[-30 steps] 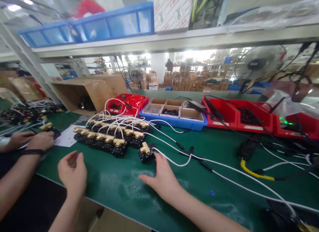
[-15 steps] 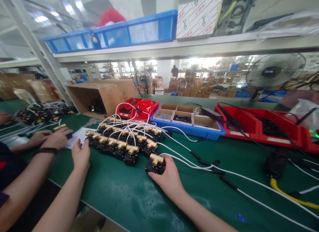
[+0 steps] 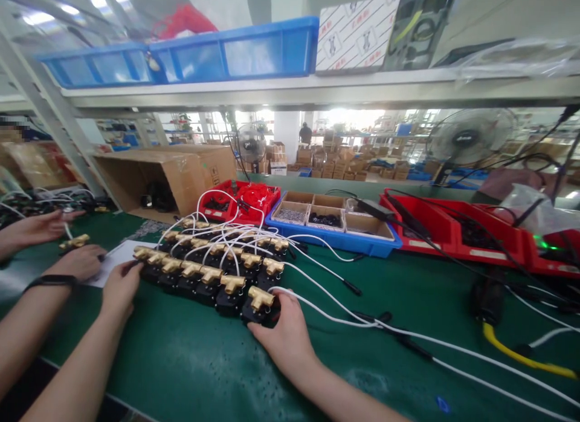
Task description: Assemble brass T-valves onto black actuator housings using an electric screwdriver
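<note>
My right hand (image 3: 287, 334) is wrapped around a motorized valve (image 3: 260, 300), a brass tee body on a black housing with a white cable. It stands at the right end of the front row of valves (image 3: 190, 271), beside its neighbour. My left hand (image 3: 121, 289) is at the row's left end, its fingers closed against the end valve (image 3: 144, 254); the fingertips are partly hidden. Behind the front row stand more such valves (image 3: 217, 249), white cables looping over them. Several cables run right to black connectors (image 3: 410, 343) on the green bench (image 3: 203, 367).
At left, a co-worker's hands (image 3: 77, 265) handle another brass-topped valve (image 3: 75, 242) near a white sheet (image 3: 109, 265). Behind the rows are a cardboard box (image 3: 194, 174), a red bin (image 3: 240, 213) and a blue divided tray (image 3: 326, 237). Red bins (image 3: 480, 253) and a yellow cable (image 3: 521, 358) lie right.
My right hand has brought its valve left, up to the front row. My left hand has gone from open and apart to closing at the row's left end. The view has shifted.
</note>
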Tool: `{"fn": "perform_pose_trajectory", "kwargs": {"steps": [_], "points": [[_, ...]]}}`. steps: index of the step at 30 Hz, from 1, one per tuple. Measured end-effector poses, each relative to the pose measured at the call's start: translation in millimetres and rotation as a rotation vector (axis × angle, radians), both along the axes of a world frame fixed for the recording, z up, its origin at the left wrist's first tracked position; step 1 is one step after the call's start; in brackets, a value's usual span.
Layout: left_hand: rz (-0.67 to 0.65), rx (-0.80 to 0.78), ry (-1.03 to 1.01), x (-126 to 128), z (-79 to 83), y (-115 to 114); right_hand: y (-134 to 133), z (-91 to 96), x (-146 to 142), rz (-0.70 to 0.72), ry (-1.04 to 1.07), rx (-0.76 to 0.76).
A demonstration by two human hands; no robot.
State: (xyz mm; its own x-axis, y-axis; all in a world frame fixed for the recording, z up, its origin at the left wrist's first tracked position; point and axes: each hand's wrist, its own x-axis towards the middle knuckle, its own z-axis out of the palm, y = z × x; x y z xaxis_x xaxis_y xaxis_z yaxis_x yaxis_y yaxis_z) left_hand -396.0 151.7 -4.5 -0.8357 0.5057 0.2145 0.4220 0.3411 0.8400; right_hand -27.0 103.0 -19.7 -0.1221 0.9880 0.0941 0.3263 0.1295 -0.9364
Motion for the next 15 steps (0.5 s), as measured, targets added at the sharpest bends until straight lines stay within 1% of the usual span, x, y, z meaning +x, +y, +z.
{"fn": "perform_pose_trajectory", "kwargs": {"steps": [2, 5, 10, 15], "points": [[0.004, -0.015, -0.067, -2.8, -0.4, 2.0, 4.2, -3.1, -2.3, -0.016, 0.015, -0.029], [-0.018, -0.025, -0.127, -4.7, 1.0, 2.4, 10.1, -5.4, -7.3, 0.011, 0.04, -0.033], [-0.109, -0.013, -0.143, -4.5, 4.6, -2.1, 16.0, -6.5, -9.3, 0.065, 0.054, -0.027], [-0.139, -0.026, -0.132, -3.8, 6.7, -4.4, 18.7, -9.2, -7.1, 0.081, 0.052, -0.007]]}}
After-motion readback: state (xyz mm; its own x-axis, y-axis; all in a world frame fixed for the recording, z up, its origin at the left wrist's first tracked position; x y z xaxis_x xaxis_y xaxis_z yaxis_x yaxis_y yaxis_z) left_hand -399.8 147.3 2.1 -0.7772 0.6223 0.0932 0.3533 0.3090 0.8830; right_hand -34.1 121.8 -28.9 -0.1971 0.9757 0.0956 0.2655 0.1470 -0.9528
